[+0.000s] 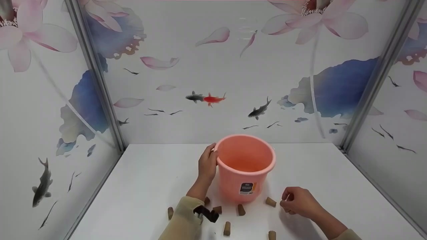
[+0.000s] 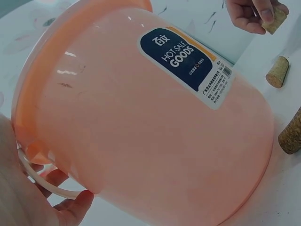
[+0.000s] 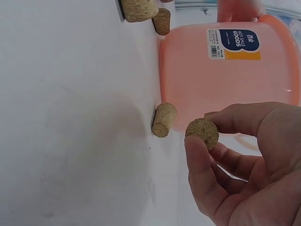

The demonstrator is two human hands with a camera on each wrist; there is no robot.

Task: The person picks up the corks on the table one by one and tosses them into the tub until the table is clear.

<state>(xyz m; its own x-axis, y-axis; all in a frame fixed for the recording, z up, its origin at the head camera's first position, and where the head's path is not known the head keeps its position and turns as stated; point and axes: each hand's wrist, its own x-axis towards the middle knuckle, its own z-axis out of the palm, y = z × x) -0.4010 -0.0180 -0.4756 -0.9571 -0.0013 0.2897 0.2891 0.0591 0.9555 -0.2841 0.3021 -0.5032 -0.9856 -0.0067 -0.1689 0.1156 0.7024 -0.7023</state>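
A pink plastic bucket (image 1: 242,183) stands upright on the white table, its label facing me. My left hand (image 1: 207,165) holds it at its left side near the rim. In the left wrist view, that hand's fingers curl by the bucket's pale handle (image 2: 51,187), and a fingertip touches the wall. To the right of the bucket, my right hand (image 1: 302,201) pinches a cork (image 3: 202,133) between thumb and fingers, just above the table. Another cork (image 1: 271,201) lies between that hand and the bucket's base.
Several more corks lie in front of the bucket, among them a tapered cork (image 1: 241,210), a standing-looking cork (image 1: 227,228) and a cork at the near edge (image 1: 272,234). One cork (image 1: 170,213) is left of my sleeve. Printed panels (image 1: 213,126) enclose the table (image 1: 150,173).
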